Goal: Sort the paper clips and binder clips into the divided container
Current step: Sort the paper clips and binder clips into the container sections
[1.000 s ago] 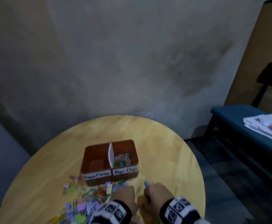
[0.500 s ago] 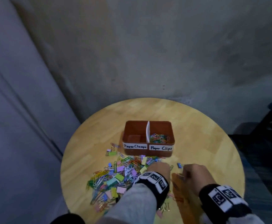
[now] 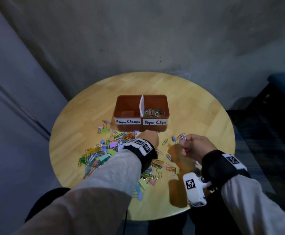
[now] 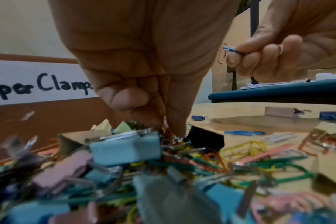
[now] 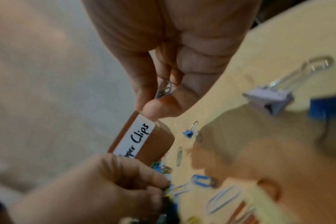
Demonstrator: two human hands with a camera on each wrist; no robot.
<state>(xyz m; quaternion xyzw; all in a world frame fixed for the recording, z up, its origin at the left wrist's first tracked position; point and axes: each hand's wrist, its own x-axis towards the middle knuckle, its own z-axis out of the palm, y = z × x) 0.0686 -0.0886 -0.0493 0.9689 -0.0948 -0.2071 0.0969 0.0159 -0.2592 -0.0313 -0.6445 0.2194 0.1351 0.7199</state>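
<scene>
I'm mid-sort. My right hand [image 3: 195, 146] is lifted clear of the tabletop [image 3: 197, 116], pinching a few paper clips [image 3: 181, 137] between thumb and fingertips. My left hand [image 3: 149, 139] is down at the 12 o'clock edge of the mixed pile [image 3: 102, 153], fingertips pinched together among the clips; what they have caught, I cannot tell. The next move, I judge, is carrying the right hand's clips toward 11 o'clock, over the divided container [image 3: 141, 114], and releasing them into its right compartment, labelled "Paper Clips", which already holds coloured paper clips. The left compartment, "Paper Clamps", looks almost bare.
</scene>
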